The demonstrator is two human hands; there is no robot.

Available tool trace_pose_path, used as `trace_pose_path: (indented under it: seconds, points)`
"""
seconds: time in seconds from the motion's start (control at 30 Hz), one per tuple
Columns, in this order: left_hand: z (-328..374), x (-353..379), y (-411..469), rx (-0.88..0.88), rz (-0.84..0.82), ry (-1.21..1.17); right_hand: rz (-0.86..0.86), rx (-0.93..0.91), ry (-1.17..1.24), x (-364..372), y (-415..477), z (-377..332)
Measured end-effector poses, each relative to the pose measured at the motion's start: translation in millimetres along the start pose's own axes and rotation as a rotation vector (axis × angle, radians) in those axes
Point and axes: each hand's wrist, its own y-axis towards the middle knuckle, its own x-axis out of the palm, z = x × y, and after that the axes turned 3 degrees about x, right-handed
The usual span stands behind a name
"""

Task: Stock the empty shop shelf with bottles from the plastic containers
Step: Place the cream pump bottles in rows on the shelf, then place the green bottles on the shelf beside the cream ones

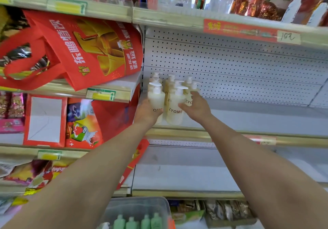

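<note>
Reaching up in the head view, two bare forearms stretch to the left end of a pale, matt shelf (pixel 248 120), where a cluster of pump bottles (pixel 174 108) stands upright just in front of the white perforated back panel (pixel 230 65). The bottles are smooth, translucent cylinders filled with creamy off-white liquid, topped by white pump heads and printed with brown lettering. The left hand (pixel 146 112) grips the front-left bottle (pixel 156 99), its fingers curled round the lower body and the thumb across the label. The right hand (pixel 197 108) holds the right bottle (pixel 188 99), fingers wrapped behind it and the thumb stretched towards the middle one. A brassy metal rail (pixel 177 132) edges the shelf front. On the neighbouring shelf to the left, a red fabric tote bag (pixel 85 49) with gold print lies tilted, above boxed and bagged snacks in bright foil. Low in the frame, a clear plastic container (pixel 142 204) with rounded corners holds green bottles (pixel 138 221) with soft, sloping shoulders.
</note>
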Motion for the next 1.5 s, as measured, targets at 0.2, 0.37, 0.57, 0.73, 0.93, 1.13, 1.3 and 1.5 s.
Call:
trace_pose_path:
  seconds: [0.2, 0.37, 0.57, 0.73, 0.93, 1.13, 1.3, 1.5]
  points:
    - [31, -50, -30, 0.338, 0.283, 0.397, 0.082, -0.23, -0.146, -19, -35, -50]
    - [24, -86, -48, 0.232, 0.358, 0.549, 0.023, -0.299, -0.176, -16, -61, -79]
    - [-14, -93, -81, 0.093, 0.299, 0.624, -0.091, -0.287, -0.172, 22, -96, -77]
    - [-68, -70, -116, 0.028, 0.261, 0.597, -0.225, -0.224, -0.182, 73, -126, -47]
    - [-162, -34, -163, -0.168, 0.123, 0.547, -0.462, -0.16, -0.194, 150, -157, 3]
    - [-264, 7, -219, -0.375, -0.062, 0.388, -0.814, 0.003, -0.233, 242, -186, 64]
    - [-334, 42, -261, -0.761, -0.253, 0.291, -1.037, 0.137, -0.167, 302, -211, 112]
    - [-384, 80, -278, -1.03, -0.295, 0.197, -1.2, 0.282, -0.218, 381, -226, 161]
